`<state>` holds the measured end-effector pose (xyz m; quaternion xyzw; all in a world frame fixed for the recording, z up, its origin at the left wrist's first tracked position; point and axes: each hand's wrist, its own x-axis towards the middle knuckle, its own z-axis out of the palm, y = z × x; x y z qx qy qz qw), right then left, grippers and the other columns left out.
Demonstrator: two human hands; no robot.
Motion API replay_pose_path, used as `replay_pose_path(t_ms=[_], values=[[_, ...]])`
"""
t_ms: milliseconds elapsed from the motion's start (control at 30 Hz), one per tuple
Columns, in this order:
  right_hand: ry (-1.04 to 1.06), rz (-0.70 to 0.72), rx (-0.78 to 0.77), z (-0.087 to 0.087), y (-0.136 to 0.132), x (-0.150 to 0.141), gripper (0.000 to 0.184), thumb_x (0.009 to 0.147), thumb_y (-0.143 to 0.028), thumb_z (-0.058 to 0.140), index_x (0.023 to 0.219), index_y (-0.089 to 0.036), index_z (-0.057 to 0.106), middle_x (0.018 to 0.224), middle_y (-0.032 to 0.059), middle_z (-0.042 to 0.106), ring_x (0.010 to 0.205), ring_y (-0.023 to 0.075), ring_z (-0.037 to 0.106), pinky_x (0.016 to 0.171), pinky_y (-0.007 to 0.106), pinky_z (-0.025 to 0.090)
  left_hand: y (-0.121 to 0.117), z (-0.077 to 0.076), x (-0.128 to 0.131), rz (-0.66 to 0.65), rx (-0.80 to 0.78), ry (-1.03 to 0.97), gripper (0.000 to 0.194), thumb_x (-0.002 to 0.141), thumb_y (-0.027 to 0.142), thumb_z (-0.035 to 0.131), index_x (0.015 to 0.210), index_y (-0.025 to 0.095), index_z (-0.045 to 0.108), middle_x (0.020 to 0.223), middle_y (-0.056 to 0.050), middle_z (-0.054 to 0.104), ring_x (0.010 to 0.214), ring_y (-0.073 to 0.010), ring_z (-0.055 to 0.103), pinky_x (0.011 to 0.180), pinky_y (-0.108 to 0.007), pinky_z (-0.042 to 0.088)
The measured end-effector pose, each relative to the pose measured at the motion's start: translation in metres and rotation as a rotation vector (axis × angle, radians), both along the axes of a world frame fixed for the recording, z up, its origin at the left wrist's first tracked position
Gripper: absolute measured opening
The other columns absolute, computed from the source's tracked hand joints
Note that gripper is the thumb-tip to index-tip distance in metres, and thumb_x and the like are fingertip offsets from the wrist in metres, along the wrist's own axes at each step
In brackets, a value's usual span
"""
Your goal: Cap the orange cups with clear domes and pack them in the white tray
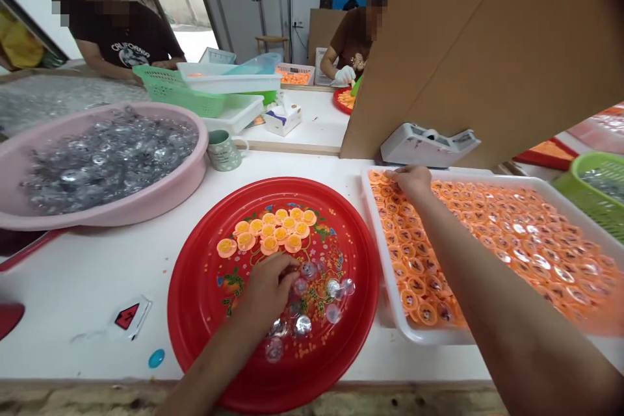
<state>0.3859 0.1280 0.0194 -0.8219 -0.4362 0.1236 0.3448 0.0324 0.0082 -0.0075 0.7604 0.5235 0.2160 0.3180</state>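
Clear plastic pieces (303, 325) lie loose over the near and right parts of a round red tray (195, 292), some overlapping; orange discs with yellow centres (268, 230) sit bunched toward its far side. Left hand (266, 283) low over the tray, fingers bent among the clear pieces; cannot tell whether one is pinched. Right hand (413, 183) reaches to the far left corner of a white tray (383, 266), just right of the red one, fingertips down at the rows of orange pieces (487, 234) filling it; grasp or mere touch, cannot tell. Behind the white tray, a tape dispenser (424, 146) against a leaning cardboard sheet (463, 45). Left of the red tray, on the white table (88, 286): a torn sachet (131, 316), a blue disc (156, 358). Farther off, a pink basin (190, 185) heaped with clear parts (107, 156), a green mug (224, 151) just beside it. Beyond, a tissue box (283, 120) and stacked baskets; two people seated across, one with a white glove (345, 75).
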Motion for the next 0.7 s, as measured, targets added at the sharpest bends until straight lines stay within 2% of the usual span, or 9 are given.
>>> replay_pose_path(t_ms=[67, 167, 267, 367, 467, 700], values=[[-0.051, 0.099, -0.009, 0.007, -0.012, -0.017, 0.025, 0.086, -0.031, 0.059, 0.092, -0.008, 0.068, 0.083, 0.0137, 0.070, 0.073, 0.0227, 0.064, 0.060, 0.031, 0.049, 0.009, -0.002, 0.002, 0.003, 0.053, 0.057, 0.019, 0.085, 0.014, 0.048, 0.083, 0.021, 0.066, 0.086, -0.002, 0.069, 0.082, -0.0189, 0.064, 0.073, -0.030, 0.049], [-0.099, 0.428, -0.037, 0.014, -0.048, -0.072, 0.015, 0.084, -0.020, 0.056, 0.084, -0.016, 0.071, 0.086, 0.0070, 0.072, 0.081, 0.0203, 0.065, 0.072, 0.029, 0.049, 0.026, -0.001, 0.005, 0.070, 0.115, 0.118, 0.019, 0.086, 0.012, 0.044, 0.084, 0.019, 0.062, 0.089, -0.005, 0.065, 0.085, -0.0218, 0.061, 0.074, -0.034, 0.047], [-0.132, 0.769, -0.143, 0.009, -0.089, -0.140, 0.008, 0.075, -0.015, 0.065, 0.071, -0.018, 0.072, 0.077, 0.0041, 0.071, 0.075, 0.0178, 0.065, 0.072, 0.026, 0.048, 0.041, 0.001, 0.008, 0.053, 0.159, 0.177, 0.010, 0.084, 0.015, 0.050, 0.082, 0.018, 0.060, 0.089, -0.007, 0.061, 0.087, -0.0252, 0.058, 0.075, -0.036, 0.045], [-0.191, 0.901, -0.253, -0.002, -0.113, -0.184, 0.004, 0.074, -0.015, 0.067, 0.072, -0.015, 0.071, 0.078, 0.0087, 0.070, 0.068, 0.0194, 0.064, 0.065, 0.027, 0.047, 0.047, 0.004, 0.014, -0.015, 0.173, 0.206, 0.010, 0.084, 0.015, 0.053, 0.077, 0.018, 0.058, 0.086, -0.007, 0.059, 0.085, -0.0244, 0.056, 0.074, -0.035, 0.044], [-0.237, 0.934, -0.327, -0.010, -0.119, -0.196, 0.005, 0.075, -0.014, 0.066, 0.075, -0.016, 0.070, 0.081, 0.0106, 0.070, 0.071, 0.0215, 0.064, 0.063, 0.028, 0.046, 0.043, 0.007, 0.017, -0.065, 0.163, 0.200, 0.014, 0.083, 0.011, 0.050, 0.074, 0.018, 0.059, 0.088, -0.007, 0.060, 0.088, -0.0226, 0.055, 0.078, -0.033, 0.044], [-0.219, 0.982, -0.380, -0.016, -0.133, -0.187, 0.007, 0.073, -0.010, 0.066, 0.072, -0.017, 0.066, 0.078, 0.0077, 0.068, 0.068, 0.0185, 0.061, 0.060, 0.026, 0.041, 0.025, 0.018, 0.008, -0.075, 0.082, 0.150, 0.019, 0.080, 0.006, 0.049, 0.085, 0.018, 0.063, 0.098, -0.009, 0.063, 0.099, -0.0251, 0.056, 0.086, -0.036, 0.044]])
